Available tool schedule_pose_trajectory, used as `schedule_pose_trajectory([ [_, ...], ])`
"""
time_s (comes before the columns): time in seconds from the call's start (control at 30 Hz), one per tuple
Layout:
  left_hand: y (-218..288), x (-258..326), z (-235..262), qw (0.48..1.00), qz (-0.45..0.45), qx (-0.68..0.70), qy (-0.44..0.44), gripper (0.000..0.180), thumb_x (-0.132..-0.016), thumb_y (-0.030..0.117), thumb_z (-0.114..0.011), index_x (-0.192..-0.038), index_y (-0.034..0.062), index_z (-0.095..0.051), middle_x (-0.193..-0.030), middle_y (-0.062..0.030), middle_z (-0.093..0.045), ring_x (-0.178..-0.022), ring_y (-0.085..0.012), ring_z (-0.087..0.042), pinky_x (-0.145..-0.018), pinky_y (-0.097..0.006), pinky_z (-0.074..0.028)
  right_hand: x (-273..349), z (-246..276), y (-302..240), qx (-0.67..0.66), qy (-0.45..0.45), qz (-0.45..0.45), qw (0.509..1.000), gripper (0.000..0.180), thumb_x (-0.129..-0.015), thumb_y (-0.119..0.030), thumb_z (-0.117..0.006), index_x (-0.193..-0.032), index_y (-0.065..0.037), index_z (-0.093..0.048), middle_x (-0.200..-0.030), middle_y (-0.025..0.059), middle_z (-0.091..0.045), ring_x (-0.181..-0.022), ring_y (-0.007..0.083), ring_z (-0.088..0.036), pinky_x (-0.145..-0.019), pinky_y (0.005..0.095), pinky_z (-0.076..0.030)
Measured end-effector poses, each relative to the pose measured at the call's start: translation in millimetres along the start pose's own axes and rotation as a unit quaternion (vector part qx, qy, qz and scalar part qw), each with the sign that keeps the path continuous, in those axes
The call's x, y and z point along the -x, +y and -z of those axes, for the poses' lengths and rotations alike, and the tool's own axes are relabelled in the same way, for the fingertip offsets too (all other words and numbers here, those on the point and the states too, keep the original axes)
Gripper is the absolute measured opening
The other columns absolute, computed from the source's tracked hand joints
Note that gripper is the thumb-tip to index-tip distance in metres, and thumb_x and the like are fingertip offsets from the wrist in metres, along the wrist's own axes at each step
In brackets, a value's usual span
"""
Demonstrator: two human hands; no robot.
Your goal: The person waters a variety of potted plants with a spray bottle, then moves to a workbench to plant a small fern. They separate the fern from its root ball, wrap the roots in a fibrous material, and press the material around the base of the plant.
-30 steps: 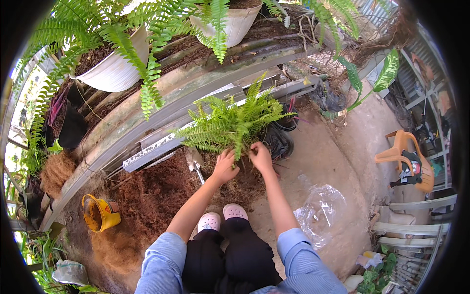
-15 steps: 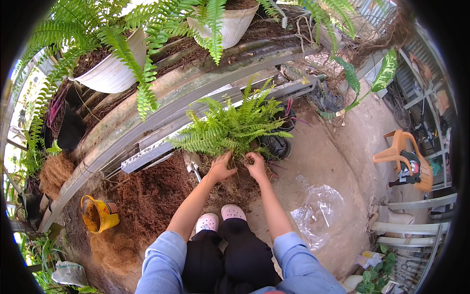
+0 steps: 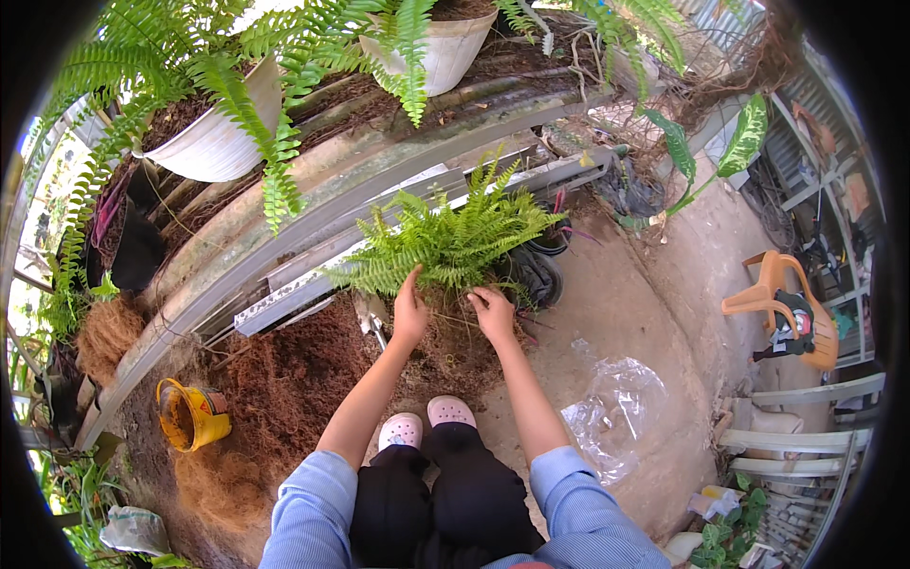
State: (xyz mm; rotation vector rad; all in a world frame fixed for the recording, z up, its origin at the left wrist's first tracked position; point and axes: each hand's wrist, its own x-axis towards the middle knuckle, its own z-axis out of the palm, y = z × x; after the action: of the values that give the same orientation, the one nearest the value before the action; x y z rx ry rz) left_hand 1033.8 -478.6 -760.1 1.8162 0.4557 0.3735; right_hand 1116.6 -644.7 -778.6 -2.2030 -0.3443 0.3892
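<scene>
A small fern (image 3: 445, 242) stands on the ground in a mound of brown coconut fibre (image 3: 284, 379), its root clump caught between both hands. The left hand (image 3: 409, 313) presses the clump's left side, fingers closed against it; the right hand (image 3: 495, 315) cups the right side, fingers curled on the roots. Beyond the fingertips runs a metal rail (image 3: 313, 280); black pots (image 3: 540, 270) lie just right. Bare concrete (image 3: 626, 313) opens rightward. Both forearms reach forward, elbows bent.
</scene>
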Motion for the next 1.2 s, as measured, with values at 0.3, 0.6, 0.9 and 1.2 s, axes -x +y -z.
schedule_pose_trajectory([
  [0.3, 15.5, 9.0, 1.7, 0.968, -0.116, -0.221, 0.03, 0.043, -0.073, 0.02, -0.06, -0.113, 0.0106, -0.048, -0.119, -0.0092, -0.046, -0.112, -0.0311, -0.043, -0.094, -0.043, -0.029, 6.8, 13.5, 10.1, -0.047, 0.124, 0.031, 0.991, 0.025, -0.076, -0.019, -0.062, -0.098, -0.007, -0.062, -0.104, 0.0112, -0.055, -0.101, 0.0289, -0.053, -0.083, 0.0379, -0.044],
  [0.6, -13.3, 15.4, 1.1, 0.989, 0.099, 0.104, -0.043, 0.038, -0.085, 0.019, -0.061, -0.114, 0.0022, -0.043, -0.096, -0.0083, -0.053, -0.081, -0.0133, -0.055, -0.068, -0.028, -0.045, -15.5, 49.1, 56.6, 0.263, 0.15, 0.083, 0.95, 0.014, -0.073, -0.012, -0.066, -0.086, -0.009, -0.065, -0.098, 0.0059, -0.059, -0.097, 0.0272, -0.054, -0.077, 0.0424, -0.046],
  [0.9, -7.3, 7.1, 38.8, 0.968, 0.144, 0.097, -0.178, 0.028, -0.078, 0.022, -0.07, -0.094, 0.0013, -0.059, -0.083, -0.0027, -0.059, -0.076, -0.0095, -0.053, -0.069, -0.025, -0.044, -3.2, 110.3, -75.1, -0.013, 0.065, 0.146, 0.987, 0.024, -0.081, -0.018, -0.064, -0.094, 0.003, -0.06, -0.085, 0.0157, -0.063, -0.068, 0.0232, -0.06, -0.062, 0.0322, -0.046],
  [1.2, 72.2, 18.3, 24.5, 0.947, 0.079, 0.156, -0.27, 0.032, -0.077, 0.024, -0.072, -0.101, 0.0052, -0.062, -0.09, -0.0026, -0.063, -0.08, -0.0096, -0.055, -0.075, -0.025, -0.045, -1.7, 56.7, -168.2, -0.275, -0.097, 0.15, 0.945, 0.027, -0.085, -0.015, -0.063, -0.098, 0.007, -0.054, -0.084, 0.0067, -0.061, -0.068, 0.0093, -0.059, -0.058, 0.0224, -0.048],
])
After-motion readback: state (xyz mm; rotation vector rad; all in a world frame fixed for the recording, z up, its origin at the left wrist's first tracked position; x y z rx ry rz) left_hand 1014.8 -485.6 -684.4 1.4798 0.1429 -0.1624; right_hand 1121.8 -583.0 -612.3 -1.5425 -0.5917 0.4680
